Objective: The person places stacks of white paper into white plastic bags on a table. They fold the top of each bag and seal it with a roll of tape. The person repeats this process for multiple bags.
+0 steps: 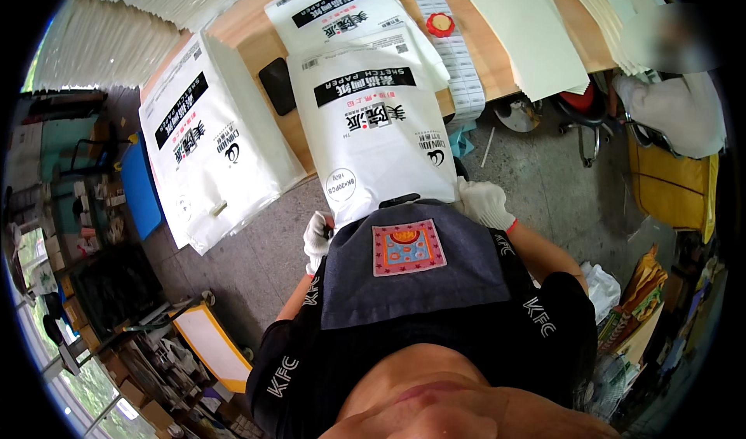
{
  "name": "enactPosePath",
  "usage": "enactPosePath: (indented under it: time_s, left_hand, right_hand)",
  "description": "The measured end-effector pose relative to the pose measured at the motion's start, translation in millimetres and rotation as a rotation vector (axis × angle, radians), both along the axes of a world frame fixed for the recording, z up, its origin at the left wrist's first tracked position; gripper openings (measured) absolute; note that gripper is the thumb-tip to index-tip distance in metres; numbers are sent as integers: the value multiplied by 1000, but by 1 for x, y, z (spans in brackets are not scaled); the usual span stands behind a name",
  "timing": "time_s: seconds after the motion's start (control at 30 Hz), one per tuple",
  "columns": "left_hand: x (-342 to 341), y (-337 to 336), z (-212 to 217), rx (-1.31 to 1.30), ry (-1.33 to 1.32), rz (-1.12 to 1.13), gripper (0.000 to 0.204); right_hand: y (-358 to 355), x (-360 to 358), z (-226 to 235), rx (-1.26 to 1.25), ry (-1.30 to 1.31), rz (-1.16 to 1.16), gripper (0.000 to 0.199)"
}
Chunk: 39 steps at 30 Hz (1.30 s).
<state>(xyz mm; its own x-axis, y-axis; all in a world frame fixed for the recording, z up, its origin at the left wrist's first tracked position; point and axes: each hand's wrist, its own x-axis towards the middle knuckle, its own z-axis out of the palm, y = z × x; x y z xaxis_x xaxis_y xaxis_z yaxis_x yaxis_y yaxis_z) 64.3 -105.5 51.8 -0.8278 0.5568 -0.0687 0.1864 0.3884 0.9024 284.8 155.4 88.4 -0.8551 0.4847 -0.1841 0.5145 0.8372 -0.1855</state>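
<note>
A white printed plastic bag of paper (365,140) lies in front of me, its near end reaching past the table edge to my apron. My left hand (318,237), in a white knit glove, is closed at the bag's near left corner. On the other side my right hand (485,203), gloved the same way, has its fingers curled at the near right corner; its fingertips are partly hidden. Beneath the bag's far end is another printed bag (318,8). A dark phone (277,86) rests just left of the bag.
To the left stands a pile of filled bags (221,140), with tall stacks of clear sleeves (101,47) behind. Cream paper sheets (521,35) and a red round container (440,25) on a long white strip (458,66) are at right. Beyond, a person (676,113) sits by the table.
</note>
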Motion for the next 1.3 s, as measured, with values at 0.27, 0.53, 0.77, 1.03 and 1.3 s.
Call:
enactPosePath:
  time_s: [0.27,0.53,0.77,1.03,1.3]
  left_hand:
    - [-49,68,-15,-62,330,-22,20]
    - [-23,39,-40,-89,317,-288,18]
    - [4,188,-9,19,-51,-680,28]
    - [54,273,-6,-231,-1036,-591,31]
    - [75,291,1,-127,-855,-553,27]
  right_hand:
    - [45,-49,-6,13,227,-205,27]
    - [107,0,-99,-284,162,-672,29]
    - [141,-6,-189,-802,513,-666,35]
    - [95,22,-33,-573,903,-513,25]
    - [87,28,-4,170,695,-127,18]
